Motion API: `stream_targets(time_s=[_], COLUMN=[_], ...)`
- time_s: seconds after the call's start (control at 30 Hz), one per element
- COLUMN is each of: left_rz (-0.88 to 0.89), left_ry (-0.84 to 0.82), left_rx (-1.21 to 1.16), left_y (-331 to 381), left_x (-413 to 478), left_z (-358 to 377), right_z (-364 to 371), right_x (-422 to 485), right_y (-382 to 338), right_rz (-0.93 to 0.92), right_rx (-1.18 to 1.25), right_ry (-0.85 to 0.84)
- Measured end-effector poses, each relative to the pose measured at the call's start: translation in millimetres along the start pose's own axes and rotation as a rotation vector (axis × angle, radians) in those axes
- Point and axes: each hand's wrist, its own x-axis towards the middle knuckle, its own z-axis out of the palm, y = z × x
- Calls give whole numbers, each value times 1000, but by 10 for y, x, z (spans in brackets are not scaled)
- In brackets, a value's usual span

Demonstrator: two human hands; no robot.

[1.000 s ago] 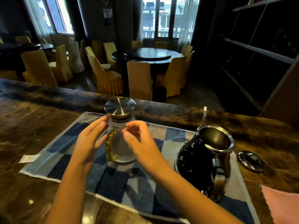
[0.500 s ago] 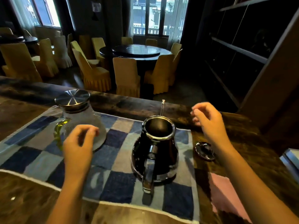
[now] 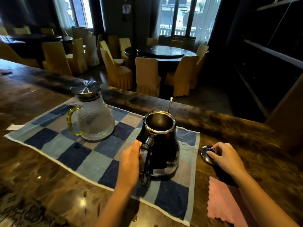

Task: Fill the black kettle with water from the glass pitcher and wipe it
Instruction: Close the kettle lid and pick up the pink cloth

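Observation:
The black kettle [image 3: 162,145] stands open-topped on a blue checked towel [image 3: 78,149], its handle facing me. My left hand [image 3: 131,164] wraps around that handle. The kettle's dark lid [image 3: 207,154] lies on the counter just right of the towel, and my right hand [image 3: 227,158] pinches its knob with curled fingers. The glass pitcher [image 3: 93,118], with a steel lid and yellow-green handle, stands on the towel's left part, untouched. A pink cloth [image 3: 224,203] lies flat on the counter at the lower right.
The brown marble counter [image 3: 32,177] runs across the view, with water drops near its front edge. A small white paper slip [image 3: 14,127] lies left of the towel. Beyond the counter are yellow-covered chairs, round tables and dark shelving on the right.
My left hand left the pitcher and came right to grip the kettle handle. My right hand dropped from above the counter onto the kettle lid.

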Motion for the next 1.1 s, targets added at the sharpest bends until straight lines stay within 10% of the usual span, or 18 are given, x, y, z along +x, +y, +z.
stream_targets(time_s=[0.2, 0.53, 1.1], left_rz=[9, -19, -55], left_ry=[-91, -215, -253], left_rx=[-56, -155, -174], left_y=[79, 34, 86], left_x=[-39, -25, -32], left_z=[111, 103, 86], right_z=[29, -835, -417], right_x=[-41, 102, 89], right_y=[-34, -1540, -2308], right_rz=[-50, -467, -660], right_rx=[-42, 649, 204], right_ry=[99, 145, -42])
